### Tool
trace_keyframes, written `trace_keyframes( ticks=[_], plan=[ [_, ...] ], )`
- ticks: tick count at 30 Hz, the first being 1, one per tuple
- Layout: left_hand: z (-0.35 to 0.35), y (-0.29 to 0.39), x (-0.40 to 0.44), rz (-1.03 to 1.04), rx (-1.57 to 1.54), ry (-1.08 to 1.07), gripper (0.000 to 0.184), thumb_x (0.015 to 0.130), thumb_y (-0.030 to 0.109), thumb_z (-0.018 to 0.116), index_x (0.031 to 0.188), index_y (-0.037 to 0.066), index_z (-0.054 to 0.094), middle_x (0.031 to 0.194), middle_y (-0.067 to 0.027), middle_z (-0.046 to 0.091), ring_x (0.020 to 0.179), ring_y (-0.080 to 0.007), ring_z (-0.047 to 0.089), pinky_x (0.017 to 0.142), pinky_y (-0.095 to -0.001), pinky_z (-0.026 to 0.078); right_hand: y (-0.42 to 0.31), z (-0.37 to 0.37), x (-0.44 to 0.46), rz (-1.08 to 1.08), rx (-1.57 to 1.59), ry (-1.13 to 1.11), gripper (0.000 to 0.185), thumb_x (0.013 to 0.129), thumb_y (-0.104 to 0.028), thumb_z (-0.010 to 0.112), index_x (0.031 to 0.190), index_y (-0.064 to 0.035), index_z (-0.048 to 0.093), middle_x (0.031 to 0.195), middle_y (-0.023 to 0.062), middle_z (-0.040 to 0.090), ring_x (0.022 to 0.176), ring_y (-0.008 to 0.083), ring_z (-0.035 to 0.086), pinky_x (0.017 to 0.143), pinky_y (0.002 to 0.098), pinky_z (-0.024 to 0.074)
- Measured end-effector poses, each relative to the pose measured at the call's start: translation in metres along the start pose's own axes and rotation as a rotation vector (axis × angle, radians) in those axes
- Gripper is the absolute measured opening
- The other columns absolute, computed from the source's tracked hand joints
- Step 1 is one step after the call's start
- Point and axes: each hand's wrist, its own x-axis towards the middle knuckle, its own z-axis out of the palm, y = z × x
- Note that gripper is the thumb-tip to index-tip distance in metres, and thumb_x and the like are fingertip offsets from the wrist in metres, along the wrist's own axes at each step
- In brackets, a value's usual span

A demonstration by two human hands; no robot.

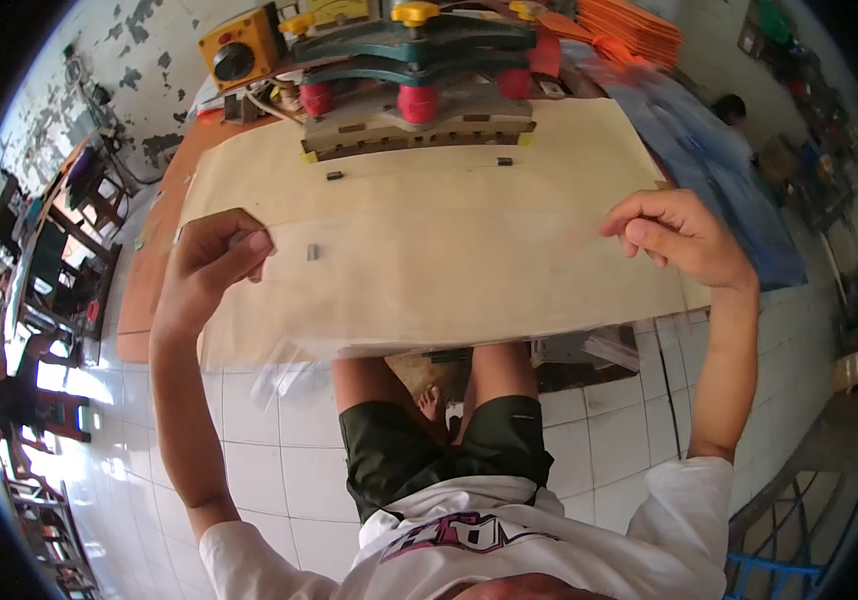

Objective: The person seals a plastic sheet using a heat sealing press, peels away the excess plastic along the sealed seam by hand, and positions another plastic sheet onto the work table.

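Hands (214,260) (684,240) curled, well apart — clear plastic sheet (419,290) between them.

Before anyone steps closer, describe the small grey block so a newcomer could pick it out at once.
On the beige-topped table before the yellow-knobbed machine, look just right of the left hand. The small grey block there is paler, and farther from the machine, than the two dark blocks.

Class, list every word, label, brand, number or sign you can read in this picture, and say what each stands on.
No text reads with certainty.
White shirt: bold dark, white and pink print, too folded and distorted to read.
Yellow box with a black knob: any markings are too small to read.
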Motion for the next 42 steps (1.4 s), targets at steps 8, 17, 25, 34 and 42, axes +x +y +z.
trace_keyframes(
  ticks=[8,17,25,34,42],
  plan=[
    [-0.018,-0.018,0.009,-0.018,0.026,0.021,0.026,0.094,0.027,0.068,0.084,0.004,0.064,0.068,0.0015,0.055,0.061,-0.0044,0.049,0.053,-0.0203,0.030,-0.018,0.015,-0.016,-0.150,0.106,0.066,0.034,0.094,-0.011,0.060,0.125,0.0034,0.063,0.085,0.0057,0.068,0.070,0.0046,0.054,0.058,0.0194,0.0420],
    [-0.021,-0.021,0.013,-0.008,0.028,0.035,0.026,0.094,0.026,0.067,0.082,0.003,0.062,0.067,0.0009,0.055,0.058,-0.0047,0.047,0.051,-0.0211,0.029,-0.027,0.023,-0.024,-0.203,0.103,0.122,0.041,0.094,-0.011,0.063,0.132,0.0027,0.057,0.087,0.0074,0.071,0.069,0.0050,0.053,0.060,0.0196,0.0425],
    [-0.017,-0.012,0.006,0.040,0.036,0.022,0.029,0.094,0.030,0.068,0.085,0.002,0.064,0.066,0.0015,0.055,0.060,-0.0044,0.049,0.052,-0.0209,0.029,-0.018,0.020,-0.022,-0.163,0.129,0.182,0.036,0.092,-0.011,0.063,0.125,0.0032,0.063,0.085,0.0070,0.071,0.073,0.0069,0.059,0.061,0.0207,0.0431],
    [0.012,0.024,-0.020,0.144,-0.111,-0.019,0.018,0.094,0.015,0.070,0.095,-0.004,0.067,0.084,-0.0055,0.067,0.069,-0.0092,0.060,0.064,-0.0238,0.048,0.010,-0.004,-0.019,-0.113,0.163,0.358,0.031,0.088,-0.018,0.064,0.111,0.0019,0.069,0.079,0.0031,0.067,0.072,0.0070,0.056,0.062,0.0218,0.0368],
    [0.027,0.051,-0.031,0.128,-0.187,-0.137,0.017,0.089,0.008,0.070,0.099,-0.006,0.069,0.092,-0.0125,0.070,0.072,-0.0132,0.064,0.067,-0.0252,0.052,0.038,-0.022,-0.019,-0.153,0.313,0.372,0.027,0.088,-0.016,0.065,0.107,0.0018,0.068,0.078,0.0038,0.064,0.073,0.0097,0.057,0.064,0.0236,0.0364]
  ],
)
